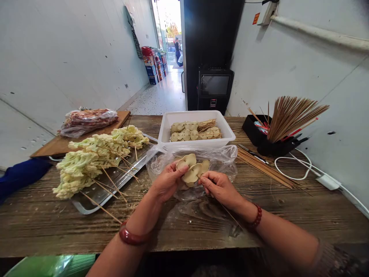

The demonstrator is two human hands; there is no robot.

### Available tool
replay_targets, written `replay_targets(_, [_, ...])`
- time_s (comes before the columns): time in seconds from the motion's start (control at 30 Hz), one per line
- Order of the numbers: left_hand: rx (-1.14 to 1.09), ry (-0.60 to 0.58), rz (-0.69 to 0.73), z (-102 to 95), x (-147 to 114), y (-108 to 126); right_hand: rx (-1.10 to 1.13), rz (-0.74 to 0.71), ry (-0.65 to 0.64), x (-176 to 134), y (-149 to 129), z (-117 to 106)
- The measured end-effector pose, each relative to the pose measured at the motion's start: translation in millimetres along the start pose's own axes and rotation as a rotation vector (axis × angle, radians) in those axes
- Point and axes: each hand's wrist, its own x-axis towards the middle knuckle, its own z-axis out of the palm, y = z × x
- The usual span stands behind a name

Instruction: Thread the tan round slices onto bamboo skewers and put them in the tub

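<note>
My left hand (170, 180) is closed on thin, pale beige round slices (192, 175), gripped between thumb and fingers; their exact kind is unclear. In my right hand (220, 187), thumb and fingers pinch a thin wooden skewer (230, 215), whose blunt length trails down toward the table's front edge. Its upper end meets the slices, and the tip is hidden behind them. Beneath both hands lies a clear plastic bag (225, 156) with more pale slices inside. Just behind it, a white plastic tub (165, 130) contains skewers threaded with similar slices (184, 134).
Skewered cauliflower (86, 163) rests on a metal tray (99, 200) at left. Bagged meat (88, 121) lies on a wooden board (123, 115). Loose skewers (259, 165) lie at right, near a black holder (266, 148) with upright skewers (288, 117) and a white cable (294, 179).
</note>
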Motion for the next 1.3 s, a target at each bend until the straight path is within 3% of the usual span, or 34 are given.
replay_targets(0.17, [-0.057,0.061,0.0,-1.6,3.4,1.6,-0.004,0.044,-0.039,-0.7,0.7,0.5])
replay_targets(0.37, [-0.088,0.127,0.061,-4.1,4.5,7.6,-0.2,-0.12,0.012,-3.6,2.2,-1.4])
replay_targets(1.3, [-0.098,0.096,0.019,-0.7,4.5,3.1,-0.225,-0.133,0.061,-4.9,5.3,2.9])
